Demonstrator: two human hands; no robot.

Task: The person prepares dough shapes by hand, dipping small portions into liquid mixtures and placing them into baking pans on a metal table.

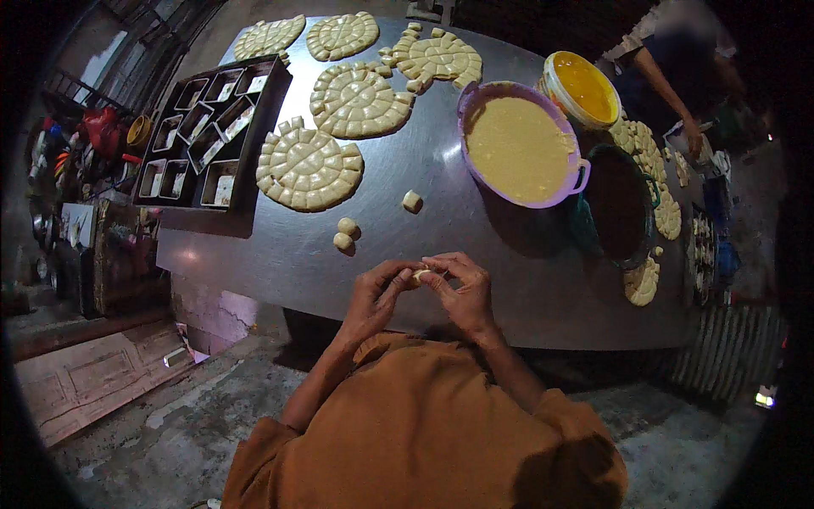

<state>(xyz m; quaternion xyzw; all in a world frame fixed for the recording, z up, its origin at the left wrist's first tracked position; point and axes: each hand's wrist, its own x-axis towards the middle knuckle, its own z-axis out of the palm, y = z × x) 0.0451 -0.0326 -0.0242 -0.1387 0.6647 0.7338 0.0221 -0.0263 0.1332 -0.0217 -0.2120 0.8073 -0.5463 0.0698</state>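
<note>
Dough piece [418,276], small and pale, sits pinched between the fingertips of both hands, over the near part of the steel table [424,170]. The left hand [376,295] has its thumb and curled fingers closed on one side of it; the right hand [462,295] grips the other side the same way. So much of it is covered that I can't quite make out its shape.

Just beyond the hands, two dough balls [346,232] touch each other, and a single dough lump [412,201] lies farther right. Past those, flat rounds of segmented dough [309,165] spread toward the far edge. To the left stands a dark tray [265,123] of small metal tins [175,180]. On the right are a purple basin [464,140] of yellowish paste, a yellow-rimmed bucket [556,95] and a dark tub [585,227]. Across the table, another person's arm [668,86] reaches down.
</note>
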